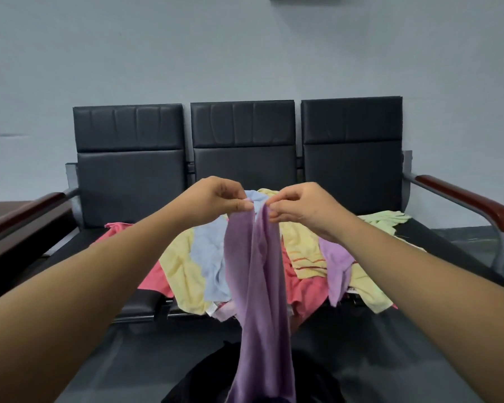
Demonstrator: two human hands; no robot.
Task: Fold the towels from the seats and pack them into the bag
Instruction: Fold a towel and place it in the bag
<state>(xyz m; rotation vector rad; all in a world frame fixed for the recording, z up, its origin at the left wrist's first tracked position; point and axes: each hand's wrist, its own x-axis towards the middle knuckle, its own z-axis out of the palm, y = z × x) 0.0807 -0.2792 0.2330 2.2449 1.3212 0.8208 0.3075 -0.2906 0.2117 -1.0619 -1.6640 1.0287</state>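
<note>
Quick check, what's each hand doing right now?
Left hand: pinches the top edge of the purple towel.
Right hand: pinches the same purple towel's top edge, close beside the left.

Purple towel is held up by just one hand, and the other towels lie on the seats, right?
No, both hands hold it: the head view shows the left hand and right hand each pinching the top of the purple towel. The other towels lie on the seats.
</note>
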